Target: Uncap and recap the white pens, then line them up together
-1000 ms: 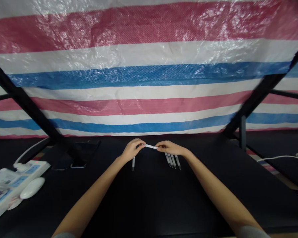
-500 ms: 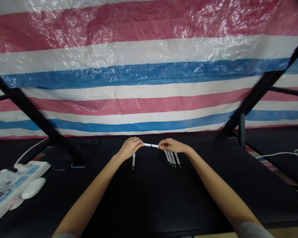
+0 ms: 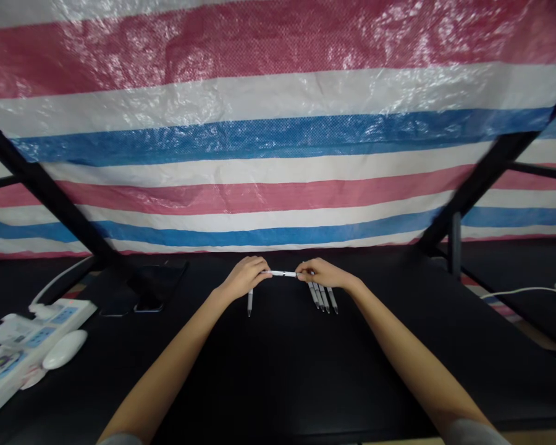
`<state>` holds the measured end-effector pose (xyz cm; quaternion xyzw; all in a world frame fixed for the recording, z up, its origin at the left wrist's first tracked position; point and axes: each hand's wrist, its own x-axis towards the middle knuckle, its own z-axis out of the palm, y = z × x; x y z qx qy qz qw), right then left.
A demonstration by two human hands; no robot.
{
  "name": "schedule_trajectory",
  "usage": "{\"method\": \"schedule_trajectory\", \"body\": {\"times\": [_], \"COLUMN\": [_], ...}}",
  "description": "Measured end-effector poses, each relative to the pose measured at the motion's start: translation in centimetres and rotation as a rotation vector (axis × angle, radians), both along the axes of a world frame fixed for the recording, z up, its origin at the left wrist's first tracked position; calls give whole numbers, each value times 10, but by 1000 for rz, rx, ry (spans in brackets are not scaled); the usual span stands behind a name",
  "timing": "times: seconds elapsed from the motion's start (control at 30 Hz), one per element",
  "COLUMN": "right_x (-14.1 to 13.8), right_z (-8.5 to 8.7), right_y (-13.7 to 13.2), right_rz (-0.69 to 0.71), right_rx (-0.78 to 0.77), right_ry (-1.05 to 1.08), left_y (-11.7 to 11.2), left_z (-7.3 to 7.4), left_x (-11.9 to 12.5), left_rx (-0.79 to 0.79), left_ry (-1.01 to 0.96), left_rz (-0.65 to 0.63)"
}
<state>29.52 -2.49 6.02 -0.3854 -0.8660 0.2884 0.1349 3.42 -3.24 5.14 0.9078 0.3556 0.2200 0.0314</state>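
Between my two hands a white pen (image 3: 284, 274) is held level, just over the black table. My left hand (image 3: 245, 276) pinches its left end, and my right hand (image 3: 323, 272) pinches its right end. A small dark mark shows near the pen's middle. Under my left hand lies a single grey-and-white pen (image 3: 249, 303), tip toward me, its upper part hidden by the hand. Several similar pens (image 3: 323, 298) lie side by side below my right hand, their far ends covered by it.
At the left stand a white power strip (image 3: 39, 337) with plugs in it and a white computer mouse (image 3: 65, 349). A dark phone (image 3: 148, 306) lies near the left black frame bar (image 3: 69, 210). Striped plastic sheeting (image 3: 269, 198) hangs behind the black table (image 3: 278, 371).
The dark band near the held pen's middle looks different, as if the pen has turned. Both hands keep nearly the same place and grip. The view has shifted very slightly.
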Motion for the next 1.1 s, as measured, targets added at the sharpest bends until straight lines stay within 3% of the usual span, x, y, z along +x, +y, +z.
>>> {"method": "schedule_trajectory", "body": {"times": [0.17,0.4,0.57,0.77,0.93,1.1], "right_x": [-4,-5,-5,-6,-6,-8], "right_z": [4,1,-1,-1,-1,1], "right_y": [-4,-3,-3,-3,-4,-5], "right_rz": [-17,0,11,15,-4,1], "right_rx": [28,54,66,57,43,40], "right_ry": [-11,-34,-33,-21,-13,-22], "left_y": [1,-2,-2,-3,-3,0], "left_z": [-4,-10,-13,-10,-10,-12], "left_x": [-1,5,4,5,5,4], "left_rx": [24,62,88,133,178,128], "left_ry": [6,20,41,111,93,95], "left_rz": [55,-38,35,-1,55,-26]}}
